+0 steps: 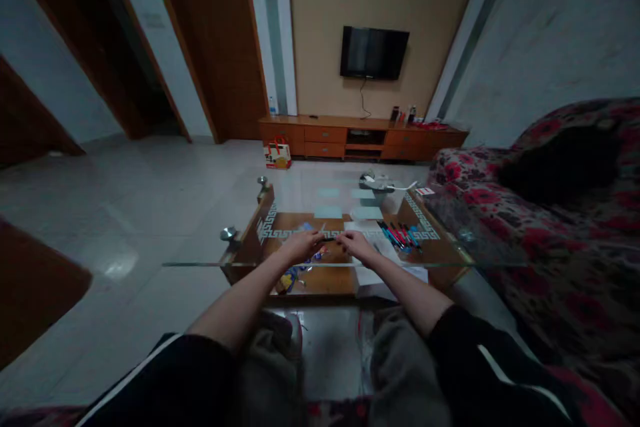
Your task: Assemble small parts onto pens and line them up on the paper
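Note:
Above the glass tabletop (200, 240), my left hand (301, 247) and my right hand (355, 244) face each other, closed at the two ends of a slim dark pen (329, 239). It lies roughly level between my fingertips, and its finer details are too small to make out. Just right of my right hand is a group of pens (401, 237) in blue, red and black. Under my right forearm appears a white box or stack of paper (373, 283). Colourful small wrappers (290, 279) show below my left hand, perhaps on the shelf beneath the glass.
A flowered sofa (480, 193) stands along the right side. Beyond the table, a power strip with a white cable (377, 183) is visible. Farther back are a gift bag (277, 154), a wooden TV cabinet (325, 137) and a wall-mounted television (374, 53).

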The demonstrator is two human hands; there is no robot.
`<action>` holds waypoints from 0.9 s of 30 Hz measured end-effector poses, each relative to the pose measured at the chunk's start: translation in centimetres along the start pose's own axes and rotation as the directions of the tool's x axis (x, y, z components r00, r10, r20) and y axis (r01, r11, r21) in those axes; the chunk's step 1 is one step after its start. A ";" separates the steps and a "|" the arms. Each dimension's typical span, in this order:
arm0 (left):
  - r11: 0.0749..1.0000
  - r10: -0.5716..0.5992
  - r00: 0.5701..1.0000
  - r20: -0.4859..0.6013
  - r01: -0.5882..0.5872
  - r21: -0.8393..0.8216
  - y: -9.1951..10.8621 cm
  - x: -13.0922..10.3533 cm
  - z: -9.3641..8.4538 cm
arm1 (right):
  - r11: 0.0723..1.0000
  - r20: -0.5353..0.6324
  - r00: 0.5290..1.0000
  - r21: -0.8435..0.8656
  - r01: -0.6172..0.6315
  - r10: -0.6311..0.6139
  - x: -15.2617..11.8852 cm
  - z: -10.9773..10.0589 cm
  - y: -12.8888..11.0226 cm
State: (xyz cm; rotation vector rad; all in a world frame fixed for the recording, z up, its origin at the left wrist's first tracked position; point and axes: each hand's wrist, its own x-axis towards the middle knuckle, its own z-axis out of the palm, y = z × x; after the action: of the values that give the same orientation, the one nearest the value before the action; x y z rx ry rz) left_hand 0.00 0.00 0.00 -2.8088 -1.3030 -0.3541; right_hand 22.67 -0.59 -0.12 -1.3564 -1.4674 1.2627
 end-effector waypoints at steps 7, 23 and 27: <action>1.000 -0.007 1.000 0.004 0.007 -0.004 0.2 0.0 -0.5 | 0.998 -0.021 0.999 0.052 0.040 -0.039 -0.1 0.0 0.2; 1.000 0.016 1.000 -0.002 -0.016 0.022 0.3 0.0 -0.8 | 0.995 0.036 0.999 -0.102 0.005 -0.001 0.7 -0.2 1.3; 1.000 0.002 1.000 -0.001 -0.002 0.025 0.4 -0.1 -0.8 | 0.997 0.038 0.999 -0.075 0.012 -0.009 0.6 -0.1 1.2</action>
State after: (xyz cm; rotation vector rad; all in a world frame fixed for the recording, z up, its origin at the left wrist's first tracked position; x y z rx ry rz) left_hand 0.09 -0.40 0.81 -2.7890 -1.2947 -0.3375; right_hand 22.98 -0.05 -1.28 -1.3787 -1.5603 1.2431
